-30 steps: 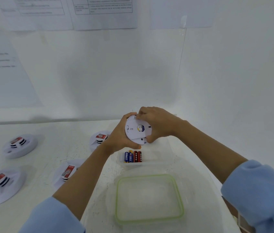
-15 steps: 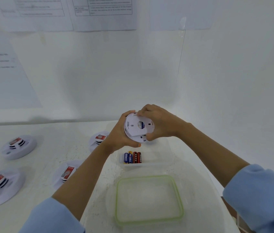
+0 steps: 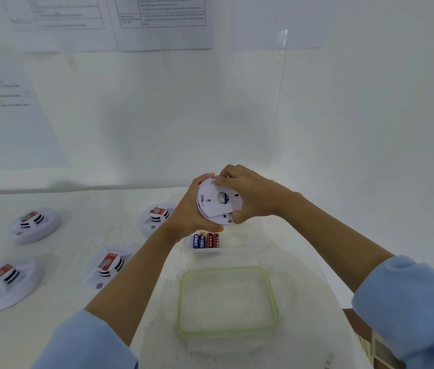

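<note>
Twisting the back plate (image 3: 218,209) of the detector (image 3: 220,221) calls, I judge, for 1 hand to anchor and 1 to turn. The left hand (image 3: 184,213) wraps curled fingers round the rim; the right hand (image 3: 253,195) pinches the plate, fingertips at the top edge, thumb at the bottom. Both grip it in the air, tilted, back face to the camera, just above the batteries (image 3: 205,241). Turning with even pressure, plate flat to the body, should keep the tabs from binding.

Nearest lies a clear rectangular box (image 3: 224,268) with a green rim and rounded corners. Beyond it the 4 glossy cylinders, 2 blue and 2 red, sit side by side in a small clear tray (image 3: 206,252). The detector itself is a smooth white plastic disc with small slots. To its left 4 more detectors (image 3: 108,265) rest on the matte white table (image 3: 77,235), vented domes up, red labels. Farthest, printed sheets (image 3: 157,20) hang on the wall (image 3: 210,115).
</note>
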A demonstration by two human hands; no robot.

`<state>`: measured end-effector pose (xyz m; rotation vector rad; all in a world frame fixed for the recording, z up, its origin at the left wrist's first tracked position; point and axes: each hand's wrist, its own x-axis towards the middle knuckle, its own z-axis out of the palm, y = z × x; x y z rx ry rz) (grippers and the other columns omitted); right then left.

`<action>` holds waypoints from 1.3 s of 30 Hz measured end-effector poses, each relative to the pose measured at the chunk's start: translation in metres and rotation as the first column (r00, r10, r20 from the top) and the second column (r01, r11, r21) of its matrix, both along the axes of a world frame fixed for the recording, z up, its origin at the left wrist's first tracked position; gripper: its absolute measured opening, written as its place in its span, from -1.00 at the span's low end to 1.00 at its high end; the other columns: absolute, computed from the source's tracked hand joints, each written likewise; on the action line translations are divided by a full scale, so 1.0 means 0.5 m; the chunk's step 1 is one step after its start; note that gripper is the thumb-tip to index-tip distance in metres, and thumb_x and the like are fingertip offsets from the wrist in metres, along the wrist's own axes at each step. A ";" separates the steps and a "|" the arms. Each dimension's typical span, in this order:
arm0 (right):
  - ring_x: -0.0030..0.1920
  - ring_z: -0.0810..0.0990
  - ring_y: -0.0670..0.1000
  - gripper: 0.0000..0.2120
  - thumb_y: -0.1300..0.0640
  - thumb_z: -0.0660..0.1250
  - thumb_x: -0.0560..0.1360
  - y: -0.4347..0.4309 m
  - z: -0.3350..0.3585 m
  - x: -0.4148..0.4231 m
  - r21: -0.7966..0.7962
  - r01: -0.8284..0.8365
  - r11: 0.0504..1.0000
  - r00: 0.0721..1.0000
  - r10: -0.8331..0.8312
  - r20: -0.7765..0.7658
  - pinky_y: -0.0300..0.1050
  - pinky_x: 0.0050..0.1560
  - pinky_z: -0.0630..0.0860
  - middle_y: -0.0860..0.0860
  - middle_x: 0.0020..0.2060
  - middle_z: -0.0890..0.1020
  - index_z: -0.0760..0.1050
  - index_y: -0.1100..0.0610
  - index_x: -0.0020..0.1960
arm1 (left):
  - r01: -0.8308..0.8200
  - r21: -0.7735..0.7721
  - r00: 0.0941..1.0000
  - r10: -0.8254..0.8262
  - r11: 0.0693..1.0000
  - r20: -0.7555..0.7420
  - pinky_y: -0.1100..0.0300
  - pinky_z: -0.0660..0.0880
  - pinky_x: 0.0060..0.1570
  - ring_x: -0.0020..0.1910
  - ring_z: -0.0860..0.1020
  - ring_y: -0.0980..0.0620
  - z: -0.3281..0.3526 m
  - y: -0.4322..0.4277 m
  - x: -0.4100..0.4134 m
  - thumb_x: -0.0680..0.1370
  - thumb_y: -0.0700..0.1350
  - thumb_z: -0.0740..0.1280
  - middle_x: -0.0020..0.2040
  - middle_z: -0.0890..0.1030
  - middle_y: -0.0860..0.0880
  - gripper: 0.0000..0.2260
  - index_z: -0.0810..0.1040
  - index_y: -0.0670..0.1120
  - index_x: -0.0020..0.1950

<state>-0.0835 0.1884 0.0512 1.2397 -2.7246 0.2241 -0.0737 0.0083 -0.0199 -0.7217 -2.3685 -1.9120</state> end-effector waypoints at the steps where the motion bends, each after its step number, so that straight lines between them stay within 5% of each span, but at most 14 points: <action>1: 0.04 0.33 0.02 -0.30 0.08 0.49 0.27 0.003 -0.001 0.003 -0.003 -0.002 1.000 1.000 0.002 0.014 -0.27 -0.02 0.26 0.09 0.11 0.40 0.34 0.19 0.34 | -0.002 0.000 1.000 0.002 1.000 0.000 0.31 0.50 0.03 0.16 0.48 0.23 -0.001 0.003 0.004 0.08 -0.23 0.54 0.26 0.40 0.02 -0.11 0.24 0.05 0.33; 5: 0.03 0.33 -0.02 -0.32 0.12 0.48 0.28 0.018 0.003 0.009 -0.027 0.030 0.999 0.996 -0.028 0.086 -0.23 -0.05 0.33 0.00 0.02 0.34 0.34 0.13 0.36 | -0.025 0.011 1.000 0.025 1.000 0.009 0.30 0.50 0.02 0.17 0.48 0.22 -0.004 0.009 0.015 0.11 -0.32 0.53 0.26 0.41 0.03 -0.10 0.23 0.03 0.35; 9: -0.07 0.29 -0.04 -0.49 0.10 0.48 0.28 0.020 0.010 0.015 0.042 0.054 0.998 0.997 -0.056 0.045 -0.26 -0.15 0.24 -0.03 -0.08 0.31 0.44 0.20 0.17 | -0.012 0.004 1.000 0.012 1.000 0.004 0.27 0.51 0.03 0.18 0.48 0.19 -0.006 0.009 0.024 0.08 -0.25 0.55 0.27 0.41 0.00 -0.09 0.23 0.00 0.36; 15: -0.07 0.25 -0.04 -0.43 0.05 0.45 0.29 0.017 0.004 0.023 0.164 0.035 0.986 0.998 -0.025 -0.058 -0.29 -0.13 0.19 0.09 0.06 0.41 0.39 0.24 0.22 | -0.007 0.014 1.000 0.007 1.000 0.005 0.31 0.50 0.01 0.16 0.48 0.20 -0.005 0.014 0.035 0.08 -0.18 0.54 0.26 0.41 0.00 -0.13 0.25 0.07 0.32; 26: -0.05 0.34 0.01 -0.39 0.06 0.48 0.28 0.022 0.021 0.035 -0.009 0.061 0.998 0.998 -0.061 -0.005 -0.25 -0.10 0.28 0.13 0.04 0.43 0.42 0.26 0.26 | -0.038 -0.019 0.999 0.038 0.999 -0.011 0.28 0.52 0.00 0.17 0.52 0.11 -0.001 -0.001 0.049 0.13 -0.14 0.55 0.26 0.45 -0.11 -0.12 0.22 -0.10 0.38; 34: 0.03 0.46 0.08 -0.42 0.14 0.48 0.27 0.020 0.015 0.086 -0.134 0.118 0.984 0.979 -0.093 0.181 -0.05 0.04 0.47 0.06 0.05 0.44 0.45 0.16 0.26 | -0.109 0.001 0.993 0.109 0.994 -0.036 0.42 0.45 0.03 0.16 0.46 0.35 0.003 -0.013 0.098 0.10 -0.11 0.53 0.24 0.40 0.10 -0.15 0.21 0.00 0.31; 39: 0.05 0.42 0.00 -0.31 0.17 0.48 0.26 0.022 -0.011 0.150 -0.168 0.171 0.971 0.954 -0.120 0.274 -0.09 0.12 0.44 -0.03 0.04 0.41 0.38 0.10 0.36 | -0.128 0.015 0.991 0.129 0.992 -0.031 0.45 0.48 -0.12 0.03 0.49 0.43 -0.011 -0.038 0.130 0.12 -0.45 0.54 0.17 0.42 0.06 -0.11 0.18 -0.07 0.31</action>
